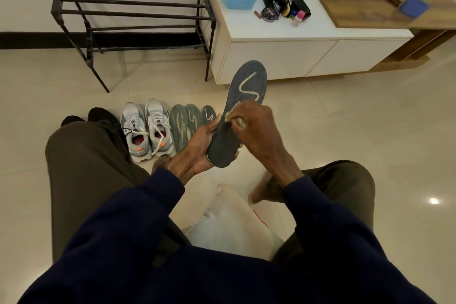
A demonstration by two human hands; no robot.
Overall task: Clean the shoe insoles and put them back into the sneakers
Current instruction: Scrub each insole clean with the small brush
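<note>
**Insole held up between both hands**

Dark insole [248,81], pale S-mark uppermost, is raised over the tiled floor [370,118] between the person's knees. Left hand [197,145] cups its heel end, fingers curled round the edge. Right hand [256,128] presses on its middle, fingers bunched on a small pale scrap [238,123], too blurred to name. Three more insoles [192,118] lie just beside grey sneakers [145,128] on the floor. Shoe rack [133,7] and white cabinet [283,57] stand beyond.

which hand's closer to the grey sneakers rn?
Left. The left hand holds the insole by its heel end just right of the sneakers; the right hand, pinching a pale wipe against the insole, is farther right.
</note>
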